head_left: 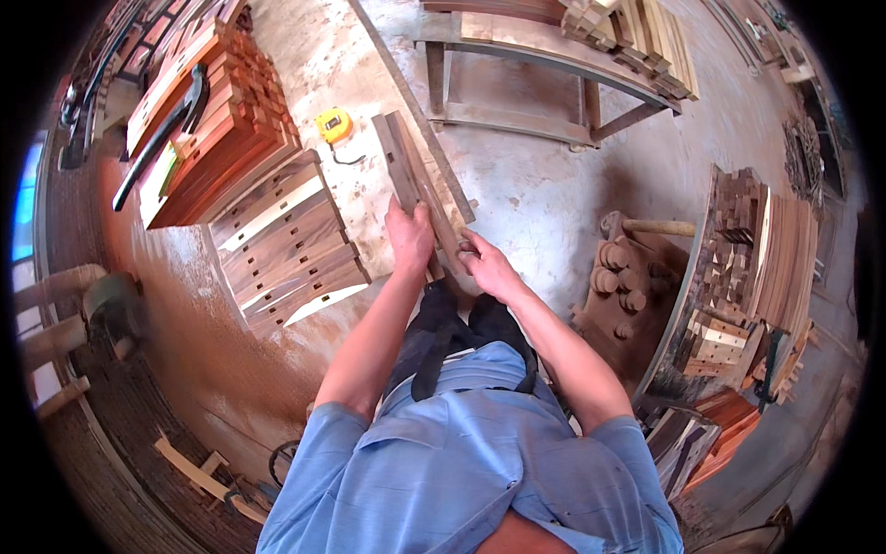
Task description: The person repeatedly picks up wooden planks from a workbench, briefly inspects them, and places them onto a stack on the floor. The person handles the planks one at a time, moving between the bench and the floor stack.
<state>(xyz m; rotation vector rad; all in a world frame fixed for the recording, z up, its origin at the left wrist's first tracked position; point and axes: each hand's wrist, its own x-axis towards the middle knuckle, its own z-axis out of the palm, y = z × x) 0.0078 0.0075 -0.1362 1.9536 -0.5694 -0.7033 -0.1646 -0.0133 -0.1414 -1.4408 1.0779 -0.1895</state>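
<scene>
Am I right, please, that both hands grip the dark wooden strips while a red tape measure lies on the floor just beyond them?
Not quite: the tape measure is yellow, not red, as the head view shows. The rest holds: the left hand and the right hand both grip the dark wooden strips, and the tape measure lies on the floor just beyond them.

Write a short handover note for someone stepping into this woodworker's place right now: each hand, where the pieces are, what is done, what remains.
Left hand grips the dark wooden strips near their lower end.
Right hand holds the same strips lower down, at the near end.
A yellow tape measure lies on the floor beside them.
Done: slotted boards lie in a row at left.
Left: the strips, not yet laid down.
</scene>
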